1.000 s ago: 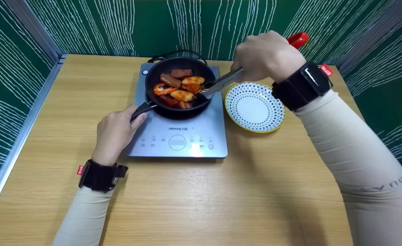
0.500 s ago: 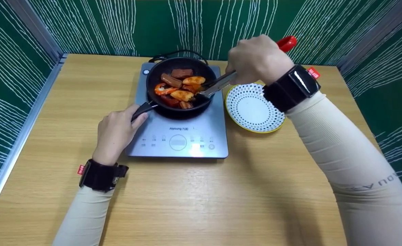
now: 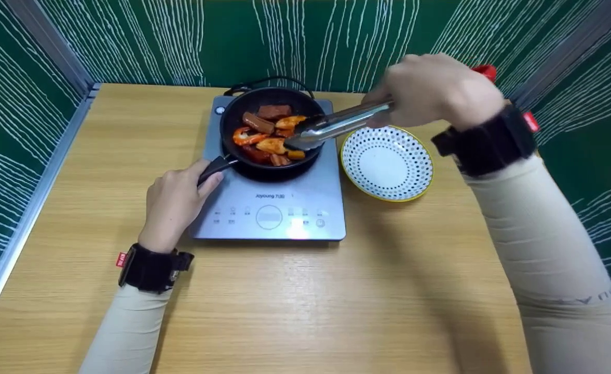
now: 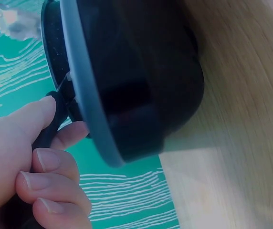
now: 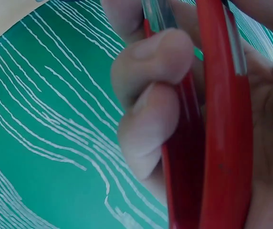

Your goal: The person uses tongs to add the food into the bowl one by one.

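Observation:
My left hand (image 3: pixel 178 205) grips the black handle (image 3: pixel 214 169) of a small frying pan (image 3: pixel 234 111), fingers curled round it in the left wrist view. The pan stands on a silver induction cooker (image 3: pixel 308 182). Inside lie brown sausage-like pieces (image 3: pixel 258 123), an orange shrimp (image 3: pixel 245 136) and browned yellow pieces (image 3: pixel 270 145). From the right, my right hand (image 3: pixel 435 91) holds metal tongs (image 3: pixel 349 123), their tips down among the food at the pan's right side. The right wrist view shows their red handles (image 5: pixel 227 129) in my fingers, a narrow gap between them. The tongs hide some food.
A dotted white dish (image 3: pixel 388 161) with a yellow rim sits right of the cooker, beneath my right hand. Behind the pan runs a black cord (image 3: pixel 279 78). Green walls (image 3: pixel 238 41) with white streaks enclose the wooden table (image 3: pixel 263 306) at the back and sides.
My right hand moved slightly left, then back to the right, and the tongs have turned to lie flatter over the pan. A yellow piece now shows at the pan's front right. The left hand stayed put.

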Action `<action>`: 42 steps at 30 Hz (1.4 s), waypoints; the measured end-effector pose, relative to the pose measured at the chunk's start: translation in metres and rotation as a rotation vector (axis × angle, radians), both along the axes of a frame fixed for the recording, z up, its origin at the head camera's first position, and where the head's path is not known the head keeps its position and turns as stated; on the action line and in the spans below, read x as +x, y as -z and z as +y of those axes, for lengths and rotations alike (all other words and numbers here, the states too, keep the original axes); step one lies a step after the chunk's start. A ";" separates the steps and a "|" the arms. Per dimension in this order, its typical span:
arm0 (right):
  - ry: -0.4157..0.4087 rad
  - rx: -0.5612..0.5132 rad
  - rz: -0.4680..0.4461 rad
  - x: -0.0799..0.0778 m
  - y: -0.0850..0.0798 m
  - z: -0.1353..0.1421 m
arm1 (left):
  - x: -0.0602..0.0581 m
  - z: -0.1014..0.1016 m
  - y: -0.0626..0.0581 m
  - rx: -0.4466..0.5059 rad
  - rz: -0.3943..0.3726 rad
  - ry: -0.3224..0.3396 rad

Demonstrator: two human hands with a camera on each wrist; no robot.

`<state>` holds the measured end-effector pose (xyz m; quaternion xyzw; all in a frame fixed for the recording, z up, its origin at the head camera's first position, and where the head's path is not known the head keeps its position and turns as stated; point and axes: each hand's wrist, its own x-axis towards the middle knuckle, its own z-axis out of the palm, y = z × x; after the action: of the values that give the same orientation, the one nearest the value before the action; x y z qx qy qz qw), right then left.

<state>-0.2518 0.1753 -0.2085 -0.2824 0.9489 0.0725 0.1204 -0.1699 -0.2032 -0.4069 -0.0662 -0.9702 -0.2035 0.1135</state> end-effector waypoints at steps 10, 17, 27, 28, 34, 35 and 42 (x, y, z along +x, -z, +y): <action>0.030 -0.408 0.158 0.027 0.059 0.083 | -0.001 0.001 0.002 -0.001 0.002 -0.001; 0.205 -0.616 0.220 0.031 0.113 0.122 | -0.001 -0.001 0.003 0.005 -0.006 -0.010; 0.375 -0.638 0.260 0.035 0.170 0.156 | 0.000 0.000 0.001 -0.006 0.003 0.002; 0.386 -0.638 0.250 0.035 0.174 0.157 | 0.000 0.000 0.001 -0.007 0.005 0.003; 0.440 -0.619 0.167 0.036 0.192 0.166 | -0.001 0.001 0.001 -0.004 0.009 0.008; 0.444 -0.610 0.157 0.036 0.195 0.167 | 0.000 0.001 0.001 -0.001 0.009 0.008; 0.456 -0.569 0.122 0.032 0.207 0.170 | 0.000 0.000 0.002 0.005 0.017 0.014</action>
<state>-0.2199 0.3456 -0.4153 -0.0810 0.9752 -0.2060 -0.0067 -0.1694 -0.2037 -0.4086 -0.0742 -0.9683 -0.2061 0.1203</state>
